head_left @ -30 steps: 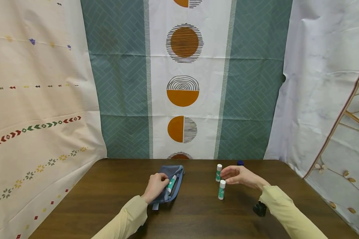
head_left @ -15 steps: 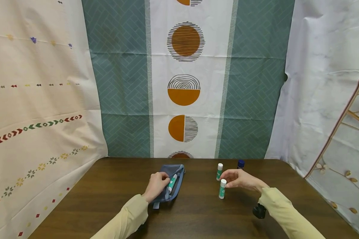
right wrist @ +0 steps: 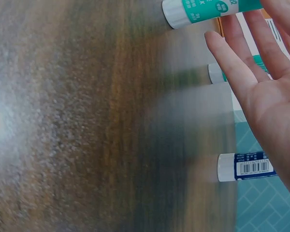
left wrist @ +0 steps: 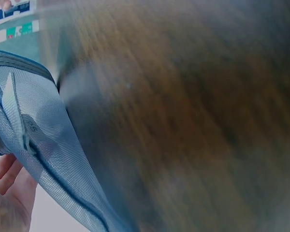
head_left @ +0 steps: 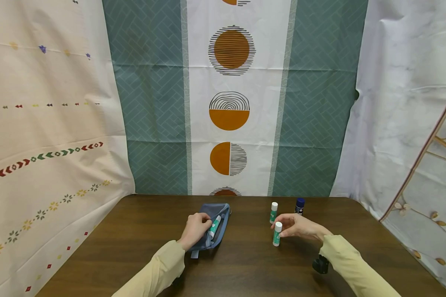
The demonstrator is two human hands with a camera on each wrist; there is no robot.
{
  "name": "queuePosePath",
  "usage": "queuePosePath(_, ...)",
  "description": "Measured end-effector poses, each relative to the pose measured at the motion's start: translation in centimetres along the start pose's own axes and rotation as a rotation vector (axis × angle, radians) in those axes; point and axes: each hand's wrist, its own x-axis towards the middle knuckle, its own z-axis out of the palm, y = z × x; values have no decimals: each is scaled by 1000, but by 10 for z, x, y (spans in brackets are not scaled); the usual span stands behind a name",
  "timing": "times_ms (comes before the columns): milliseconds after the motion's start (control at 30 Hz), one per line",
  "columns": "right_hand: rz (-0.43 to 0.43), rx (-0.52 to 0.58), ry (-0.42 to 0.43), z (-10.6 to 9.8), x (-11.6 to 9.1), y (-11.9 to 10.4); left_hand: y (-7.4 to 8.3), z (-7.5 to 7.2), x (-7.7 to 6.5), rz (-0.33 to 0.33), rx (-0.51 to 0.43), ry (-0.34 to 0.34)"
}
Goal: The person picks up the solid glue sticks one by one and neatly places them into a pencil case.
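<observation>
My left hand (head_left: 195,229) grips the near-left edge of a blue mesh zip pouch (head_left: 210,209), fingertips at its opening. In the left wrist view the pouch's mesh side (left wrist: 63,125) covers part of that hand. Inside the pouch a green-and-white glue stick (head_left: 215,226) lies tilted. My right hand (head_left: 301,227) is around a second, upright green glue stick (head_left: 277,235), thumb right at its side and fingers loosely bent behind it. The right wrist view shows that glue stick (right wrist: 203,10) between thumb and fingers, the other fingers spread. Another green glue stick (head_left: 274,213) stands just behind.
A navy-capped tube (head_left: 300,205) stands behind the right hand; its white base and barcode (right wrist: 255,167) show in the right wrist view. The brown wooden table (head_left: 241,268) ends at a patterned cloth backdrop (head_left: 230,165).
My right hand has moved down and toward the nearer standing glue stick, its thumb reaching that stick's side. More of the navy tube shows behind it. My left hand and the pouch stay put.
</observation>
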Motion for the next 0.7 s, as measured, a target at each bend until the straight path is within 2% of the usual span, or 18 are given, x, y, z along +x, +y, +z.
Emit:
queuePosePath(500,15,94,-30,3,5,6,0,0,0,16,24,15)
queuePosePath(700,19,145,1,5,5,4,0,-1,-1,22,29,15)
